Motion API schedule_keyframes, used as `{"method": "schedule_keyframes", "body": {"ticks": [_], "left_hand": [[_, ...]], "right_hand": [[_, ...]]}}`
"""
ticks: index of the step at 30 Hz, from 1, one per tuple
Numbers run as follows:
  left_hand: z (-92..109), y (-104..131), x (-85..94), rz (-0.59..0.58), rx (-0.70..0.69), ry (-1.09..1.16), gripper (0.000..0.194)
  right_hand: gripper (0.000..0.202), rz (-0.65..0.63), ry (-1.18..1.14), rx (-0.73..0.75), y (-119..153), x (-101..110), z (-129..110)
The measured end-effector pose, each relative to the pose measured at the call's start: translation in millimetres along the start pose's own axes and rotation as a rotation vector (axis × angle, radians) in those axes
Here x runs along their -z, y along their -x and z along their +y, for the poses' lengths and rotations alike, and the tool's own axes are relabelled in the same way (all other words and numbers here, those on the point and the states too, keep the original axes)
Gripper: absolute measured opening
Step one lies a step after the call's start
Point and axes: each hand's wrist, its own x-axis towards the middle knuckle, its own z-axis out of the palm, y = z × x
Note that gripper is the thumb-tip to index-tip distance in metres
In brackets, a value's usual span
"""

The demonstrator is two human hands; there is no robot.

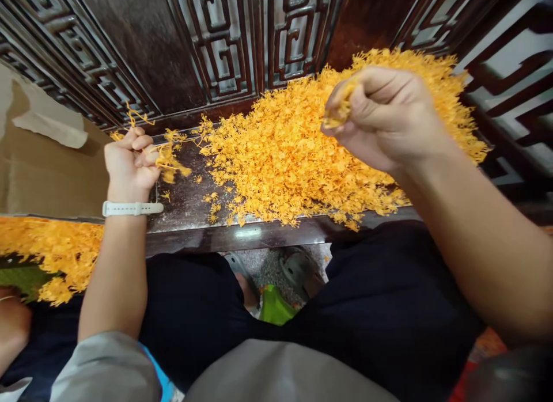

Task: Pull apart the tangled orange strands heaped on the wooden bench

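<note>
Clenched in a fist at the left of the frame, the left hand (133,160) grips a small bunch of thin yellow-orange plastic-looking pieces (170,155), some poking out above the fingers and more spilling out on the right side. A pale wristband (132,208) circles that wrist. At the upper right, the right hand (382,114) pinches small yellow-orange pieces (344,102) between thumb and fingers, raised over a wide heap of loose yellow-orange, many-pronged pieces (280,160). The heap spreads from the centre to the upper right on a dark, glossy wooden bench (185,209), against its carved back (224,45). A brown cardboard box (47,166) stands at the left edge, above another yellow-orange pile (75,252).
</note>
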Motion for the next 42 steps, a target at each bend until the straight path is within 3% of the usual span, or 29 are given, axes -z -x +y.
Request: {"method": "schedule_keyframes", "body": {"ticks": [5, 10, 16, 20, 26, 31, 34, 37, 39, 42], "left_hand": [[-11, 8, -9.7, -0.059, 0.077, 0.131, 0.039], [-43, 7, -32.6, -0.022, 0.024, 0.12, 0.038], [-80, 13, -64.4, -0.089, 0.054, 0.118, 0.038], [-103, 18, -83.9, -0.085, 0.06, 0.125, 0.039], [-128, 25, -91.6, -0.107, 0.104, 0.103, 0.044], [-123, 29, -88.5, -0.158, 0.195, -0.055, 0.037], [-112, 30, -92.0, -0.18, 0.221, -0.089, 0.04], [-98, 24, -88.4, -0.121, 0.182, -0.059, 0.039], [-85, 15, -78.1, -0.055, 0.098, 0.0, 0.039], [-63, 6, -58.3, 0.005, -0.018, 0.04, 0.039]], "right_hand": [[0.041, 0.051, 0.432, 0.027, -12, 20, 37], [0.042, 0.03, 0.779, 0.158, -12, 2, 41], [0.058, -0.014, 0.878, 0.235, -12, -11, 35], [0.039, -0.027, 0.822, 0.289, -4, -31, 20], [0.045, -0.238, 0.572, 0.028, 16, -80, 14], [0.051, -0.244, 0.219, -0.032, 17, -85, 18], [0.049, -0.256, 0.077, -0.066, 15, -75, 10], [0.048, -0.234, 0.035, -0.051, 11, -57, -8], [0.045, -0.166, 0.117, -0.021, 8, -37, -20], [0.033, 0.099, 0.271, 0.058, -2, -6, -15]]}}
